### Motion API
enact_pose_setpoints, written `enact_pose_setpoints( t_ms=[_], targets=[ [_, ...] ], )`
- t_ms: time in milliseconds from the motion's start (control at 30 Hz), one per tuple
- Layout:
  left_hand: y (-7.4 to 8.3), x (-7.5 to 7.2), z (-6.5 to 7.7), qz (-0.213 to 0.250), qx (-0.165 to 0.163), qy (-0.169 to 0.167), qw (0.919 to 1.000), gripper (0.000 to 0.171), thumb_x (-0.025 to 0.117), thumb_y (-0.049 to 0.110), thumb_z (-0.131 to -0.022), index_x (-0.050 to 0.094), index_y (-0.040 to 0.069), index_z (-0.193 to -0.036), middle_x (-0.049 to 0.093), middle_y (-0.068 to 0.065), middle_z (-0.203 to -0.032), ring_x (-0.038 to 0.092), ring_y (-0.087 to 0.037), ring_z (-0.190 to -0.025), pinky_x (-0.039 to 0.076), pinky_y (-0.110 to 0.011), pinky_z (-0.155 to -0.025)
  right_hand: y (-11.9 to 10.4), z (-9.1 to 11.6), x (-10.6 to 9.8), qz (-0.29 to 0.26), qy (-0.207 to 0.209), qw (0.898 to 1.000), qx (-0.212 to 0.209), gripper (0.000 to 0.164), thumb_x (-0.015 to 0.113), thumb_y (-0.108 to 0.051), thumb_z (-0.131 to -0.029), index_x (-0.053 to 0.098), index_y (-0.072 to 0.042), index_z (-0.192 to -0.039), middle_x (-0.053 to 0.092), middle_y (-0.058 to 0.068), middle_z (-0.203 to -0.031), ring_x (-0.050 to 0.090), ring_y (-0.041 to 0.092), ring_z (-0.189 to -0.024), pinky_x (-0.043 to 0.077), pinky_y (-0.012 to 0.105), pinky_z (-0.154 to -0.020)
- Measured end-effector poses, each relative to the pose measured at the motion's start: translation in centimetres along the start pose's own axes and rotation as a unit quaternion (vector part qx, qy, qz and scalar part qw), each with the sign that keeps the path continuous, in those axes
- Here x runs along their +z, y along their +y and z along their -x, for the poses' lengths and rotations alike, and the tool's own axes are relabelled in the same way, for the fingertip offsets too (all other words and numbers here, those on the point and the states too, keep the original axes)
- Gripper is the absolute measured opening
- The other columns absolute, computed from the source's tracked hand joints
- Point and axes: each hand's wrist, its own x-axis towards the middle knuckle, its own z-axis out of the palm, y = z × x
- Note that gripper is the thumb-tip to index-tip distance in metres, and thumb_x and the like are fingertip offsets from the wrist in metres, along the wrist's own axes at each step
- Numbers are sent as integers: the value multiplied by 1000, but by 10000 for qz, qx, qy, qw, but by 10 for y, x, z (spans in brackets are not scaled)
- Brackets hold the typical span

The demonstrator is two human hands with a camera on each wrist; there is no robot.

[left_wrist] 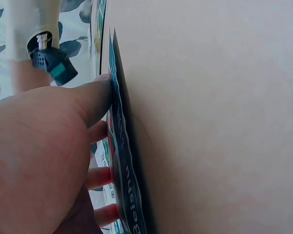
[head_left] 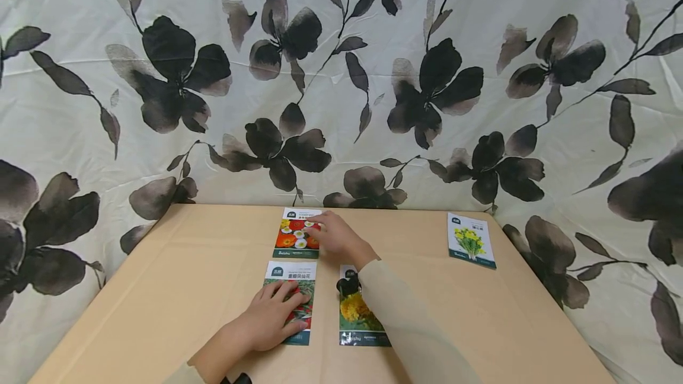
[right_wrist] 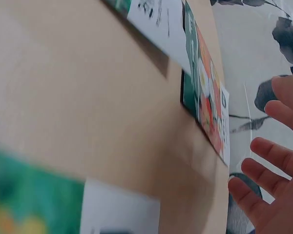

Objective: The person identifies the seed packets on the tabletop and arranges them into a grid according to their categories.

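Note:
In the head view my left hand (head_left: 270,317) rests on a seed packet (head_left: 306,280) with pictures of red flowers, its fingers spread over the front. The left wrist view shows the thumb (left_wrist: 95,97) and fingertips on that packet's face, beside its dark printed band (left_wrist: 124,165). My right hand (head_left: 341,234) overlaps the right side of a packet with orange, red and white flowers (head_left: 290,234). Seen from the right wrist, the fingers (right_wrist: 266,180) are extended and apart from this flower packet (right_wrist: 210,97), with nothing between them.
A yellow-flower packet (head_left: 354,313) lies partly under my right forearm in the head view, behind the black wrist camera (head_left: 348,286). Another packet with yellow blossoms (head_left: 472,239) lies at the far right of the tan table (head_left: 213,253). Floral cloth (head_left: 341,88) hangs behind it.

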Motion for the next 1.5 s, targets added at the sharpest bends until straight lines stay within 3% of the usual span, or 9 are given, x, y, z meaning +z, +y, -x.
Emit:
enact_pose_setpoints(
  t_ms=[167,367,833,1100,1500],
  targets=[
    [0,0,0,42,-40,-10,10000,54,63,55,-97,60,25,-141,44,-12,-156,36,-46,-142,31,-71,-113,14,10,-9,-180,129,9994,-262,47,58,-41,-105,59,-16,-145,52,9,-149,49,29,-139,38,50,-119],
    [0,0,0,73,-6,0,10000,54,64,55,-96,60,25,-141,44,-12,-156,36,-47,-143,31,-72,-112,36,22,-19,-248,402,9980,-426,44,58,-36,-105,61,-15,-143,55,7,-146,50,26,-140,40,48,-118],
    [-3,3,0,170,14,0,9999,56,63,57,-96,59,26,-142,44,-12,-159,34,-45,-144,29,-72,-113,87,58,-50,-592,1069,9925,-16,39,59,-39,-104,64,-22,-140,57,2,-145,56,26,-133,48,48,-109],
    [-6,3,-1,160,43,-7,9999,57,64,57,-95,59,26,-143,44,-11,-159,34,-46,-144,29,-72,-113,107,73,-62,-661,1225,9903,-52,40,59,-34,-105,64,-14,-140,58,7,-143,54,30,-136,50,50,-107],
    [-4,-1,0,221,21,-94,9997,58,64,56,-95,58,25,-144,43,-12,-159,34,-46,-144,28,-72,-114,130,99,-75,-755,1387,9874,62,42,59,-34,-105,63,-11,-140,57,10,-143,53,32,-135,49,53,-107]
  ],
)
